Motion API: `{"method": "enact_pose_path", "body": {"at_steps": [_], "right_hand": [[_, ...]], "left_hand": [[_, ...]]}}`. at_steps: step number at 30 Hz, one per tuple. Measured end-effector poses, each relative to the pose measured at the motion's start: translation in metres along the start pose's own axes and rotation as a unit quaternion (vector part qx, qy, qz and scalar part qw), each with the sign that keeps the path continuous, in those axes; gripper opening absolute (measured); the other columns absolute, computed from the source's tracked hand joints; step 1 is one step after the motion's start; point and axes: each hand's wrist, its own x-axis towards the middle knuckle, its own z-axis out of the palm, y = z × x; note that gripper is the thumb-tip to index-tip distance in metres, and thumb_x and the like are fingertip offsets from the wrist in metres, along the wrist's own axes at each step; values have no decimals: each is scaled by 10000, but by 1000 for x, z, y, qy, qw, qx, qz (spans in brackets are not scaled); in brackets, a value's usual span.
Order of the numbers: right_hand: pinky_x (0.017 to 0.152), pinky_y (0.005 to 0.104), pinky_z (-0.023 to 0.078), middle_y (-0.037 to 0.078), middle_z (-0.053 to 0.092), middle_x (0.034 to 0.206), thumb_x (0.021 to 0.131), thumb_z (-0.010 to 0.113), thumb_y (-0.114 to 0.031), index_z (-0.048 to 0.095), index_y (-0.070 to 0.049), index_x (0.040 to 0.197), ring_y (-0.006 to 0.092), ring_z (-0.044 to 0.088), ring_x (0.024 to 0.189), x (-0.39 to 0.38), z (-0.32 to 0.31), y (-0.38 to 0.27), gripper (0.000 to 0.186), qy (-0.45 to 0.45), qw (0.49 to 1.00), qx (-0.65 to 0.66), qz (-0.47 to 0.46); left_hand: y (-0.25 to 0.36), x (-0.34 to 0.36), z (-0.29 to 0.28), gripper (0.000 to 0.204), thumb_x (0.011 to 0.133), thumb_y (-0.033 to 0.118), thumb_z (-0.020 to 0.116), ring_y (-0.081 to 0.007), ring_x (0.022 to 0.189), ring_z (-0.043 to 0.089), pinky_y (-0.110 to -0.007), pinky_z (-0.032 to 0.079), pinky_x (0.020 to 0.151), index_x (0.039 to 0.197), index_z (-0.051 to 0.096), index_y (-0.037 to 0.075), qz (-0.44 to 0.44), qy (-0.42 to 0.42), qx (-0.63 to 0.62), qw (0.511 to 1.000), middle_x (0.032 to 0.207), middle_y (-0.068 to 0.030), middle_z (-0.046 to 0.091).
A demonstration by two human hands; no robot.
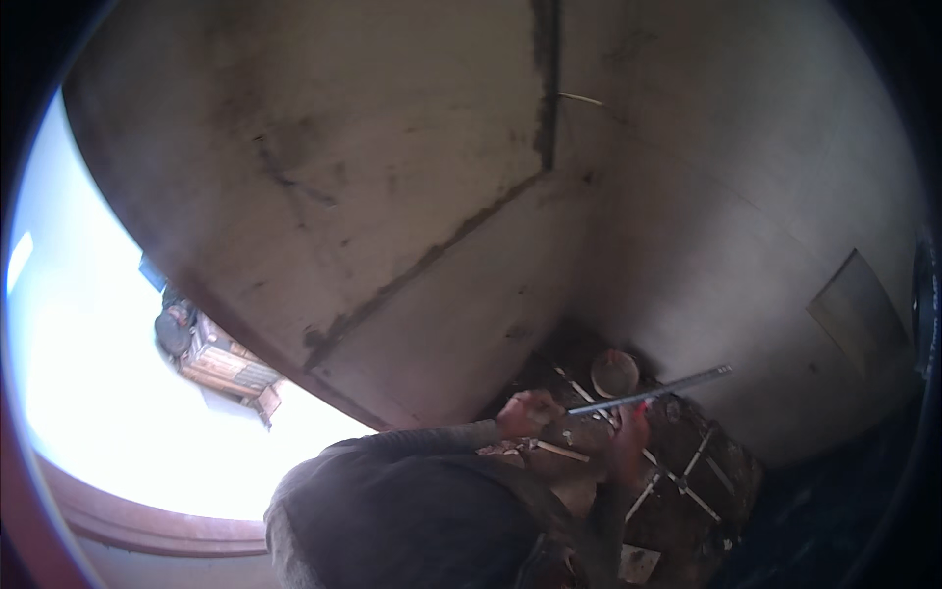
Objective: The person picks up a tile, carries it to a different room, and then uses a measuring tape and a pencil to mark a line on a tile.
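My left hand (526,412) is closed on the near end of a long, thin metal strip (671,384), which slants up to the right. My right hand (628,442) is just below the strip, beside a small red item (641,409); its fingers are blurred, so I cannot tell if it grips either. Below lie crossed pale strips (685,483), a short light stick (561,451) and a round pale container (615,373) on a cluttered dark floor. My dark sleeve (392,506) covers the lower middle.
A large tan panel (343,147) with dark seams is above me, beside a pale curved wall (746,196) with a rectangular patch (854,309). At left, a bright opening with a rim (147,501) shows a stack of wooden boards (235,368) outside.
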Motion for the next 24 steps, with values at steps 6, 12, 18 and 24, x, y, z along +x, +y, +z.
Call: {"method": "enact_pose_path", "body": {"at_steps": [6,12,18,24], "right_hand": [[464,195,339,-7,561,746,908,618,-123,561,-75,916,39,436,544,82,43,-42,74,-103,993,61,19],[500,178,345,12,579,846,902,641,-125,603,-68,967,31,426,618,148,93,-75,94,-260,955,136,42],[485,171,333,-34,521,785,916,662,-160,566,-95,926,15,416,597,192,176,-104,117,-288,944,138,82],[460,172,326,-60,477,747,922,662,-153,524,-120,884,7,401,571,242,248,-169,146,-370,907,181,81]], "left_hand": [[21,61,-20,243,883,266,721,-155,676,612,-346,493,617,817,672,38,-73,88,86,990,738,-98,654],[23,102,-52,209,877,250,708,-244,680,669,-390,503,623,859,664,46,-53,231,61,970,712,-143,664],[74,124,-103,189,884,233,678,-334,655,661,-434,494,596,885,651,46,-103,314,263,906,711,-173,654],[140,132,-127,179,839,187,720,-289,578,633,-382,480,553,866,643,27,-99,489,319,806,652,-148,621]]}}
